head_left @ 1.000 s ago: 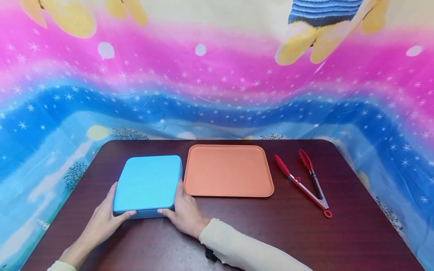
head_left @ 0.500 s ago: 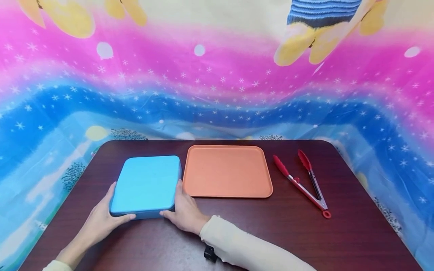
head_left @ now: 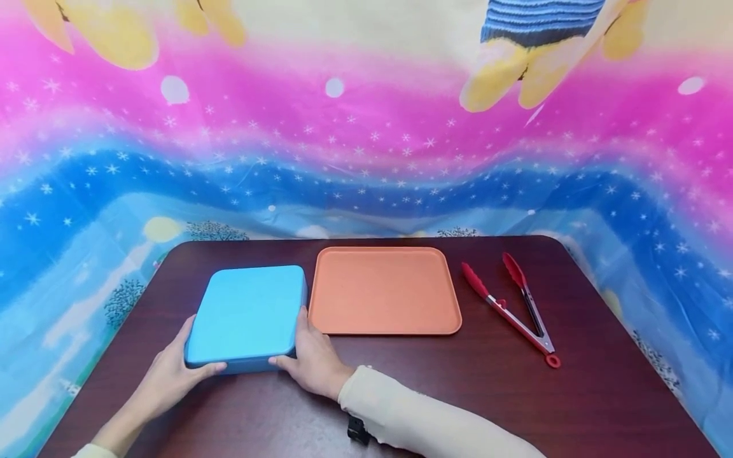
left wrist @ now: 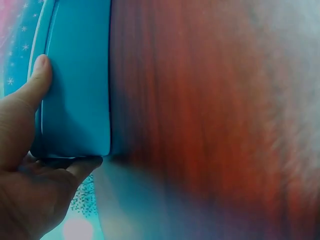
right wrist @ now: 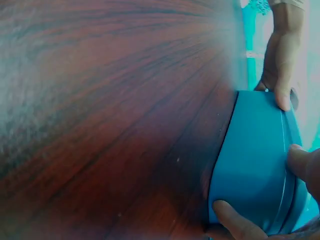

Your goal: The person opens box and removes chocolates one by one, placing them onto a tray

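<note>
A flat blue lunch box (head_left: 247, 312) with a rounded-corner lid lies on the left part of the table. My left hand (head_left: 172, 369) grips its near left corner, thumb along the front and the other fingers at the side. In the left wrist view, the left thumb (left wrist: 41, 75) presses by the lid seam. My right hand (head_left: 315, 359) holds the near right corner, with its thumb on the front face and fingers up the right side. The right wrist view shows both hands on the lunch box (right wrist: 255, 155); some fingertips are hidden behind it.
Just right of the box lies an orange tray (head_left: 385, 291), its left edge close to the box. Farther right are spread red-tipped tongs (head_left: 523, 318). The dark brown table (head_left: 458, 394) ends at a patterned curtain (head_left: 366, 127) behind.
From the first frame to the second, the box's lid shifts slightly left and towards me, with the left hand following. Since then, both hands keep their hold with hardly any motion.
</note>
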`<act>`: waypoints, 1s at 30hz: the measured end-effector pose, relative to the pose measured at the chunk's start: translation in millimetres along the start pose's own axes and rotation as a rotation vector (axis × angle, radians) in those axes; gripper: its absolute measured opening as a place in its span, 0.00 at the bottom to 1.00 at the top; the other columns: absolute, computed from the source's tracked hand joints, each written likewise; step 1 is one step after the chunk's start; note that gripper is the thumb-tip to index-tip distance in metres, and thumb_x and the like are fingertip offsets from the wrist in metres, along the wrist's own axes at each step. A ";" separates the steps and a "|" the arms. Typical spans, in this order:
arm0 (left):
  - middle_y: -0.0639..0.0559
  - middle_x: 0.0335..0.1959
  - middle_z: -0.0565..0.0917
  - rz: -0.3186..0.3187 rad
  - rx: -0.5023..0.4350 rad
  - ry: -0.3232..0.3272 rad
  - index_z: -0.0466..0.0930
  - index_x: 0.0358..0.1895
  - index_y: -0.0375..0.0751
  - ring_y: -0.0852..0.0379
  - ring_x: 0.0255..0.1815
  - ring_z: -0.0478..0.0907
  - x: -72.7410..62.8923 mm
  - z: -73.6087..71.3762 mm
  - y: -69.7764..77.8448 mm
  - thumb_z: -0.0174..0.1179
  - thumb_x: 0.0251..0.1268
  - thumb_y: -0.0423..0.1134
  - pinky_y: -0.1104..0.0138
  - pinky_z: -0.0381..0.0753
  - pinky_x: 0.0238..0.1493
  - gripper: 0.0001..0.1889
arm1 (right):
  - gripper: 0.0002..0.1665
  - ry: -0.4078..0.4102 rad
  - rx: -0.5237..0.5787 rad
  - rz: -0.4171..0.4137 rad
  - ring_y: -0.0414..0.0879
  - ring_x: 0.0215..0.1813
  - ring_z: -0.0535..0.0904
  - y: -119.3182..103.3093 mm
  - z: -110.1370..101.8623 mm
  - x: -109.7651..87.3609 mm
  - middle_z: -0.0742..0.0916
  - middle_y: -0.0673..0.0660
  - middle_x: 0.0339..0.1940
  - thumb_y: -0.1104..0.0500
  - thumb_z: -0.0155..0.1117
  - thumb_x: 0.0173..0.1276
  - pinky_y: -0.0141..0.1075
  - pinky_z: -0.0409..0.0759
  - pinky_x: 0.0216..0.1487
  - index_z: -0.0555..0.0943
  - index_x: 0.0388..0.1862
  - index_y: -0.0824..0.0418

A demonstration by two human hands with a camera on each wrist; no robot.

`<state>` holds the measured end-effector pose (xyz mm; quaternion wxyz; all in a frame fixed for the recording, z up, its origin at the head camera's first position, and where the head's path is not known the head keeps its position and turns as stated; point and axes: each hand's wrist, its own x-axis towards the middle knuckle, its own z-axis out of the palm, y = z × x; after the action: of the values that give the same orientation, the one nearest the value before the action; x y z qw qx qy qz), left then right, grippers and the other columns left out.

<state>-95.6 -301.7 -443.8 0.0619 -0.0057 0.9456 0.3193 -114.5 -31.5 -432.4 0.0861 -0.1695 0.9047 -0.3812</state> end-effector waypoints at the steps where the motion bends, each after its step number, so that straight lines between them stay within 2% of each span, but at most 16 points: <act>1: 0.17 0.75 0.54 0.004 0.004 0.000 0.29 0.81 0.31 0.18 0.71 0.60 0.0 -0.1 0.1 0.69 0.61 0.60 0.30 0.71 0.60 0.65 | 0.63 -0.007 0.002 -0.005 0.51 0.79 0.66 -0.2 0.0 -0.3 0.63 0.67 0.81 0.45 0.71 0.68 0.43 0.73 0.74 0.42 0.82 0.70; 7: 0.17 0.75 0.53 0.043 0.005 0.006 0.28 0.81 0.31 0.18 0.71 0.60 -1.1 0.9 -0.6 0.68 0.64 0.58 0.30 0.70 0.59 0.63 | 0.62 -0.042 0.003 -0.010 0.52 0.79 0.66 -0.6 -1.6 -0.9 0.61 0.67 0.82 0.43 0.67 0.71 0.43 0.74 0.74 0.38 0.83 0.68; 11: 0.18 0.78 0.47 0.048 -0.013 0.011 0.23 0.80 0.34 0.17 0.73 0.55 -2.4 2.7 -0.9 0.67 0.65 0.57 0.28 0.66 0.61 0.63 | 0.62 -0.045 0.000 -0.015 0.53 0.78 0.68 0.4 -2.7 0.7 0.62 0.68 0.81 0.43 0.67 0.71 0.44 0.75 0.73 0.39 0.83 0.69; 16: 0.22 0.80 0.40 0.051 -0.037 0.017 0.20 0.80 0.39 0.18 0.76 0.50 -2.9 4.1 0.4 0.65 0.67 0.57 0.25 0.61 0.63 0.63 | 0.62 -0.058 0.025 0.002 0.51 0.79 0.66 1.9 -5.1 1.9 0.61 0.65 0.82 0.43 0.67 0.71 0.45 0.72 0.75 0.38 0.83 0.68; 24: 0.25 0.81 0.40 0.079 -0.033 0.029 0.22 0.81 0.39 0.19 0.76 0.50 7.5 1.6 2.6 0.66 0.66 0.56 0.25 0.60 0.64 0.62 | 0.62 -0.060 0.029 0.028 0.50 0.79 0.66 2.3 -13.5 10.0 0.65 0.62 0.82 0.43 0.68 0.70 0.46 0.71 0.76 0.40 0.83 0.66; 30: 0.23 0.81 0.42 0.096 -0.037 0.020 0.23 0.81 0.38 0.19 0.76 0.51 12.0 -4.0 0.7 0.68 0.65 0.54 0.25 0.61 0.65 0.63 | 0.62 -0.065 -0.005 0.065 0.49 0.76 0.71 -3.6 -17.9 14.5 0.71 0.62 0.78 0.42 0.71 0.67 0.43 0.75 0.73 0.44 0.83 0.66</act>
<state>-108.0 -303.2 -441.6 0.0369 0.0353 0.9393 0.3392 -132.2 -27.5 -417.7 0.1275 -0.1524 0.9075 -0.3701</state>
